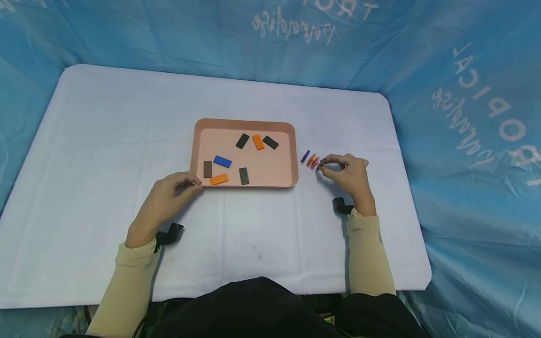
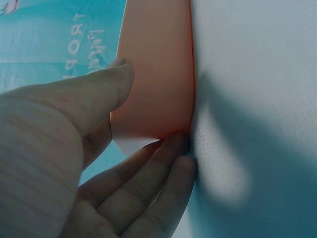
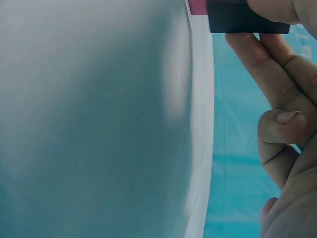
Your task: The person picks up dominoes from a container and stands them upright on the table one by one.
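Note:
A shallow pink tray point(image 1: 272, 170) holds several small flat blocks: black ones point(image 1: 270, 142), orange ones point(image 1: 219, 179), a blue one point(image 1: 222, 161) and a brown one point(image 1: 207, 169). At the tray's near left corner my left hand point(image 1: 165, 204) holds the rim, thumb on one side in the left wrist view and fingers low at the corner. To the right of the tray, my right hand point(image 1: 348, 176) pinches a black block point(image 3: 240, 21) between thumb and fingers. Beside it stand a purple block point(image 1: 305, 156), an orange block point(image 1: 311, 159) and a pink block point(image 1: 314, 162), on edge in a short row.
A white cloth point(image 1: 253, 234) covers the table beneath everything. Blue printed curtains point(image 1: 190, 37) hang behind and to the right of the table. A black wrist camera mount point(image 1: 171, 233) sits at the left wrist, another point(image 1: 340, 205) at the right.

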Motion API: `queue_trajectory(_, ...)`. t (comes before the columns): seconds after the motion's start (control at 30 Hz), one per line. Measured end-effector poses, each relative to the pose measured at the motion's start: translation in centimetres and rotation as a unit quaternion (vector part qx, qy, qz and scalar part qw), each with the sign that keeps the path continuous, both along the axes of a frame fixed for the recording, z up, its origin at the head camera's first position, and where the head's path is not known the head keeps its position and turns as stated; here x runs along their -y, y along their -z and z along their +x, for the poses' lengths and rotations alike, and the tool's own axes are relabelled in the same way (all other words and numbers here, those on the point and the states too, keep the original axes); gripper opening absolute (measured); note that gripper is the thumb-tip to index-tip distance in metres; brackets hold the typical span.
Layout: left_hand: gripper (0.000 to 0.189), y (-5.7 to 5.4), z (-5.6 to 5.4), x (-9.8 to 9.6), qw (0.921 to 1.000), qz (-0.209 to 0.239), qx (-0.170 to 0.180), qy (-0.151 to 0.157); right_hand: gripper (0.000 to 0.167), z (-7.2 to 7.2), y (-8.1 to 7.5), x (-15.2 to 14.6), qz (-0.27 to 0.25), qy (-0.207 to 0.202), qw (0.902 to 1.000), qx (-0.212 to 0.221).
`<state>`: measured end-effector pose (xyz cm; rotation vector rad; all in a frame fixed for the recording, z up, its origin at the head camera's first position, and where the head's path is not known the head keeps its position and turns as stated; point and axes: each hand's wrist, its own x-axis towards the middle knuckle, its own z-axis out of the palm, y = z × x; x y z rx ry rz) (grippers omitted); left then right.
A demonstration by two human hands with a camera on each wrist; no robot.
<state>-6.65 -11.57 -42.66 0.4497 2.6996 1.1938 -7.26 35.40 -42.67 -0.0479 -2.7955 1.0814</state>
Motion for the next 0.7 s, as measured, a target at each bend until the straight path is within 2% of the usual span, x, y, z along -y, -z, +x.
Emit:
queue_trajectory(0.23,0.017,0.02,-0.05,-0.02,1.0,0.001,-0.003,0.0,0.017,-0.22,0.07,-0.17,0.001,-0.001,0.9996,0.027)
queue_trajectory(0.7,0.017,0.01,0.0,0.06,1.0,0.002,0.005,-0.003,0.018,-0.57,0.48,-0.25,0.001,-0.003,0.9989,0.048)
